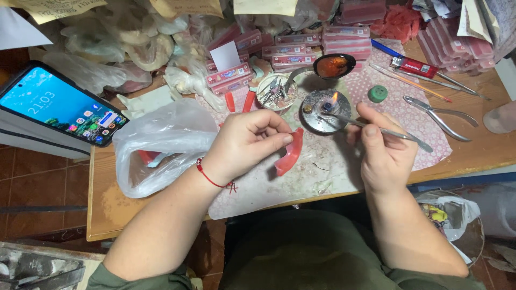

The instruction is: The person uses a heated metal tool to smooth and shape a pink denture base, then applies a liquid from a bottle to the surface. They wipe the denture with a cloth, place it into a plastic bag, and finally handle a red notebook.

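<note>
The left hand (pixel 244 140) pinches a curved red wax piece (pixel 289 152) just above the wooden surface (pixel 110 207), and the right hand (pixel 382 146) grips a thin metal tool (pixel 376 128) — its tip in the small burner flame (pixel 334 97).

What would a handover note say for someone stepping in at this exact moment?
Left hand: pinches a curved red wax rim above the table mat.
Right hand: holds a thin metal spatula tool, its tip in the flame of the small round metal burner.
Nearby: a clear plastic bag by the left wrist, metal pliers to the right, a round tin of small tools behind.
Done: burner lit, rim picked up.
Left: heated tip has not yet touched the rim.
</note>
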